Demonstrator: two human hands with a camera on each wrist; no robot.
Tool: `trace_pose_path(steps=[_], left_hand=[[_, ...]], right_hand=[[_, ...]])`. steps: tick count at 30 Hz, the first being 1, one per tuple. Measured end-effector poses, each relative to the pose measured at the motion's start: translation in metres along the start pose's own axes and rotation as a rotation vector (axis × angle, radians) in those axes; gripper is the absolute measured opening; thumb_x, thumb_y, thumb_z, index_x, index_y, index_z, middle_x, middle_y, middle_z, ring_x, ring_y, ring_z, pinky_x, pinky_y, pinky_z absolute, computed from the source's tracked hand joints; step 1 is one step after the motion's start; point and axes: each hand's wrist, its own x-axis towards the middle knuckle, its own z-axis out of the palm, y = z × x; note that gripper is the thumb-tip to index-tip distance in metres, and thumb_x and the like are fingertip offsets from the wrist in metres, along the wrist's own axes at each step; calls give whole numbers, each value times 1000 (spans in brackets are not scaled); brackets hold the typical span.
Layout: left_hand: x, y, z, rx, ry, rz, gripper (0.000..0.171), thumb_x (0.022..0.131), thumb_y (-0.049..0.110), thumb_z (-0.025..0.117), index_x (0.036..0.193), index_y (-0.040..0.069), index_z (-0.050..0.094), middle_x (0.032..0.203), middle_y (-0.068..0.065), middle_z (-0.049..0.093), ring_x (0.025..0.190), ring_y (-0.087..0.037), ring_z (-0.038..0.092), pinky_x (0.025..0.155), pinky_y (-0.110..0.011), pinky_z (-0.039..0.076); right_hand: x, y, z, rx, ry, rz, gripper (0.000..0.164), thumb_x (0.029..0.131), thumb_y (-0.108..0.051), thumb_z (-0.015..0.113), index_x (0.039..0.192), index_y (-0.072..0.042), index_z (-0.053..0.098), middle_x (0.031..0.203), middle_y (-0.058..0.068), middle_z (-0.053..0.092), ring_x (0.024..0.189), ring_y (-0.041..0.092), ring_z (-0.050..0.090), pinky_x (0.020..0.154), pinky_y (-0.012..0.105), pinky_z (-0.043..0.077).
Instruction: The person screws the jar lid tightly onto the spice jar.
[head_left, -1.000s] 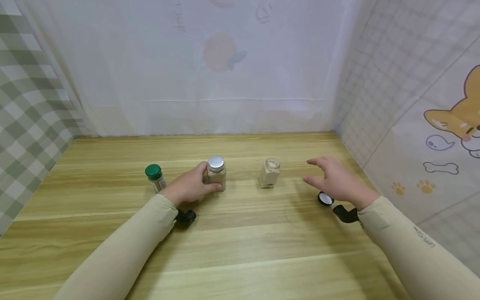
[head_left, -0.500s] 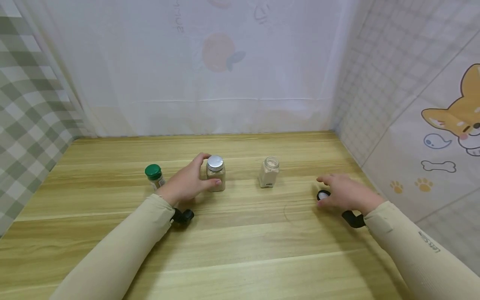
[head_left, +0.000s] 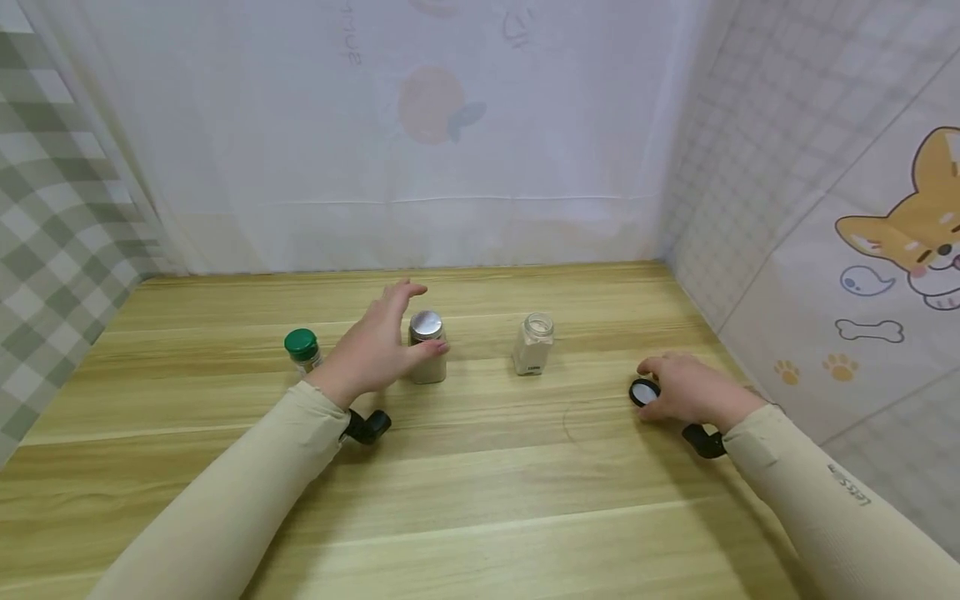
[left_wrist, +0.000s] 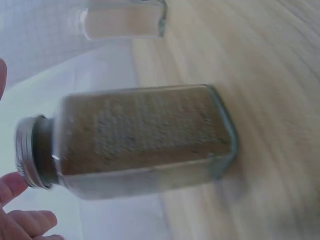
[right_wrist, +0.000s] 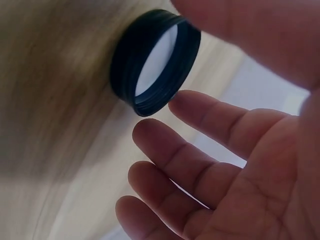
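Note:
In the head view my left hand (head_left: 375, 342), fingers spread, is behind and beside a square glass jar (head_left: 428, 367) with a silver cap (head_left: 427, 324). Its thumb crosses the jar's upper front; contact is unclear. The left wrist view shows this jar (left_wrist: 140, 135) filled with brown-green powder, the fingers apart from it. My right hand (head_left: 690, 390) pinches a black lid (head_left: 644, 392) between thumb and index finger, at the right of the table. White lining shows inside the lid (right_wrist: 157, 62) in the right wrist view; the other fingers extend loosely.
An uncapped glass jar (head_left: 533, 350) of pale powder stands right of centre on the wooden table (head_left: 480, 500). A green-capped bottle (head_left: 302, 346) is partly behind my left hand. A pale curtain (head_left: 450, 233) closes off the back, and a printed panel (head_left: 810, 275) the right side.
My left hand has let go of the silver-capped jar, its fingers opening and lifting. My right hand has come down to the table and its thumb and index finger have closed on the black lid.

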Motion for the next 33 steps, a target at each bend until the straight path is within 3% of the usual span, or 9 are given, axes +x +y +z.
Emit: trace_pose_path(steps=[4,9,18,25,33], left_hand=[[0,13,-1,51,54,48,94,93,59,75,162,12,33,176,-17,16,165,-39,6,133,-55,6],[1,33,2,129,94,109,89,94,56,76,160,11,37,175,-17,21,165,-38,12,133,-55,9],[9,62,27,192,43,209,86,96,56,73,160,9,39,175,-16,25,164,-35,18,133,-53,13],[21,70,48,209,8,215,84,96,52,75,160,9,40,174,-16,27,163,-35,21,133,-51,14],[31,79,68,258,-70,155,92,96,58,71,163,6,36,175,-17,24,163,-35,20,133,-49,16]], right_hand=[[1,2,1,-13,1,-8,68,83,-30,90,132,9,63,123,32,67,104,40,66,85,51,55],[2,3,4,-21,18,-18,60,83,-27,90,126,7,66,120,30,67,104,40,65,86,51,55],[4,6,8,-29,38,-31,48,84,-24,89,118,4,69,111,22,71,97,34,66,82,47,55],[2,4,9,-22,44,-32,45,86,-22,88,117,4,70,110,20,71,95,32,65,81,46,55],[0,0,7,-33,56,-49,41,86,-21,87,115,4,71,106,17,72,92,28,66,80,44,55]])
